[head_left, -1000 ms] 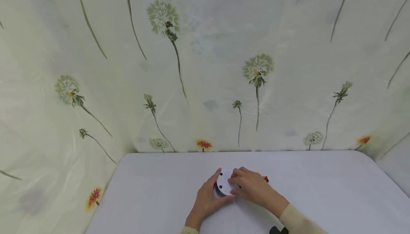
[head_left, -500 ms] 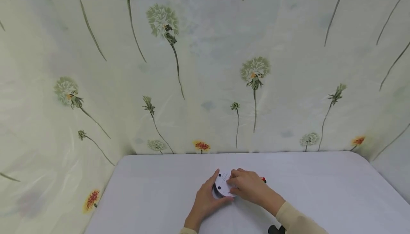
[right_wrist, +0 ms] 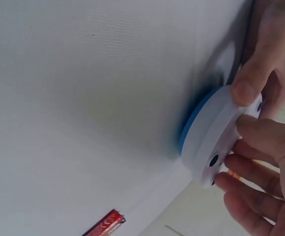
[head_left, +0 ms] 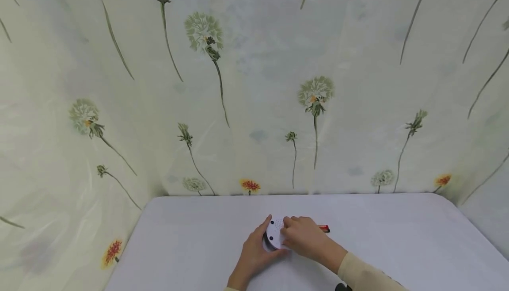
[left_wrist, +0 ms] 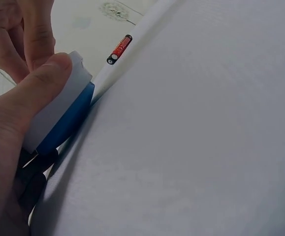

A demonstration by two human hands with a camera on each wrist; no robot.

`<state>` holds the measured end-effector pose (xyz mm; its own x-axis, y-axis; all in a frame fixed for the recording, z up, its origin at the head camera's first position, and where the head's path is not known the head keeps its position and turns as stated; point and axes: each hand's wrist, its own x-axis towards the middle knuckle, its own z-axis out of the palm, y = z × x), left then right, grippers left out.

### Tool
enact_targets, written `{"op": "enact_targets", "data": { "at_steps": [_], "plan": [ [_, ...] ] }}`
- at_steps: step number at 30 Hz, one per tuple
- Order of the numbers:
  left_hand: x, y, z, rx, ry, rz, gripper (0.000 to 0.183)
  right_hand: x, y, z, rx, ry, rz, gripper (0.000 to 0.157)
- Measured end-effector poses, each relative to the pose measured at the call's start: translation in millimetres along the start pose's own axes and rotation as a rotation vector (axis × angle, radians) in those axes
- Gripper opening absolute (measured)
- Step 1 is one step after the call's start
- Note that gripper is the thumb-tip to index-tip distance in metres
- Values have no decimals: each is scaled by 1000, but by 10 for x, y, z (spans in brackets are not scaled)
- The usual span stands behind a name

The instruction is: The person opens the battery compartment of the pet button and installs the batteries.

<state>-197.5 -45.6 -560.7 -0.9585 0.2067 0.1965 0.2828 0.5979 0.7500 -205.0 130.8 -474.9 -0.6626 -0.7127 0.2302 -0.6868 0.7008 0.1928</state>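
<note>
A round white-and-blue plastic device [head_left: 274, 233], blue side down, on or just above the white cloth-covered table [head_left: 191, 238].
The left hand [head_left: 254, 251] curls round its rim; the right hand's [head_left: 306, 239] bent fingers touch its hole-dotted face, whether pinching I can't tell. It looks light, stiff, perhaps slippery; the rim seems the surest hold.

The device [head_left: 274, 234] is round, with a white perforated face dotted with black feet, and a blue side turned toward the table. The left hand [head_left: 254, 250] grips its rim; the right hand [head_left: 304, 236] holds thumb and curled fingertips to the face. Red battery cells [left_wrist: 118, 49] lie nearby, one or two.
</note>
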Motion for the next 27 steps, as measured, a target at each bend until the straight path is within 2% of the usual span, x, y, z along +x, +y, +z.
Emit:
{"op": "enact_targets", "data": {
  "at_steps": [7, 15, 22, 27],
  "plan": [
    [-16, -10, -34, -13, -6, -2, 96, 40, -131, -43, -129, -12, -66, 15],
    [-4, 2, -32, -38, -28, -18, 93, 53, -193, -62, -182, -83, -77, 21],
    [36, -1, -8, -69, -45, -35, 91, 24, -164, -77, -225, -43, -112, 30],
    [30, -5, -2, -67, -42, -42, 93, 35, -116, -90, -218, -82, -121, 22]
  ]
}}
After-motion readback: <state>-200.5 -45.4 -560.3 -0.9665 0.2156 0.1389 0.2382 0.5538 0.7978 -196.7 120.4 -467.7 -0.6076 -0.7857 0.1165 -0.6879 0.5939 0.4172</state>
